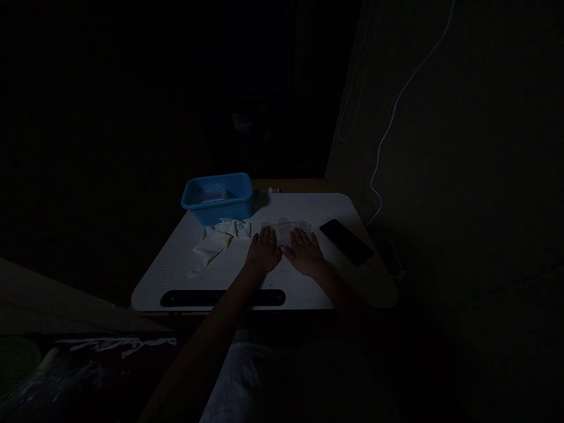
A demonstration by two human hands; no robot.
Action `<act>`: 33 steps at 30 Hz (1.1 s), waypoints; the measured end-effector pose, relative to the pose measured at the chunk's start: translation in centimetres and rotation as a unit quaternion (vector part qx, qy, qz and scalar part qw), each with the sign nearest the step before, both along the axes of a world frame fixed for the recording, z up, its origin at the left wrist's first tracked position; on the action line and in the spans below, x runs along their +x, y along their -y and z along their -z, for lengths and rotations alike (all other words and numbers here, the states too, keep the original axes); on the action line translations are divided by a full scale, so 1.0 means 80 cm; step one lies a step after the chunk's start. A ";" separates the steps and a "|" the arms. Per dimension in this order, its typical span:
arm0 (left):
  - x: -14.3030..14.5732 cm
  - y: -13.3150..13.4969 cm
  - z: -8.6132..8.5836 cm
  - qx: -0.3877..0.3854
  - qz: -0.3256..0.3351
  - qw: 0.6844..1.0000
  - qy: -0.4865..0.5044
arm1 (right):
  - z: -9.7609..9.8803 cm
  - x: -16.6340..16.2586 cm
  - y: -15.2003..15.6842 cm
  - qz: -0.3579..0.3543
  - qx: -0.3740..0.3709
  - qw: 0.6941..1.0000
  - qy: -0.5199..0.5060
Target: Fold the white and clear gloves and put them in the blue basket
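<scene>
Pressing my left hand (263, 252) and right hand (305, 254) flat, fingers open, on a translucent sheet (286, 225); I judge the crumpled white cloths (219, 239) by the blue tub (217, 198) not yet smoothed.

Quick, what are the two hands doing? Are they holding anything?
Left hand: open, palm down, fingers on the clear sheet.
Right hand: open, palm down on the same sheet, gripping nothing.

Dim room in a home, small white lap table (335, 205) with a tablet slot (222, 298) set across a seated person's legs, blue plastic basin (218, 200), dark phone (346, 241), white cable (381, 145) trailing down a bare wall (462, 176).
</scene>
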State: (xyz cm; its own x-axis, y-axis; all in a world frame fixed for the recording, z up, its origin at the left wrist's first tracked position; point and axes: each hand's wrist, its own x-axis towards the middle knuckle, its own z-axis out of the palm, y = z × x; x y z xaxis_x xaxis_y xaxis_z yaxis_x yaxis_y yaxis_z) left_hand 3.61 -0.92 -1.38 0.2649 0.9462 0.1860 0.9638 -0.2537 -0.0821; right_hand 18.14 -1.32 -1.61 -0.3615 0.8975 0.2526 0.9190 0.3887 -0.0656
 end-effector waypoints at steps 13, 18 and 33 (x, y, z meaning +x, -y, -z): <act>0.001 0.000 0.002 0.011 -0.009 1.000 0.002 | 0.000 0.000 -0.004 0.130 -0.016 0.991 -0.035; 0.002 0.000 0.001 0.007 -0.008 1.000 0.007 | -0.004 0.003 -0.002 0.118 -0.010 0.992 -0.046; 0.001 0.000 0.004 0.011 -0.005 1.000 0.013 | 0.003 -0.001 0.001 0.040 -0.004 0.999 -0.011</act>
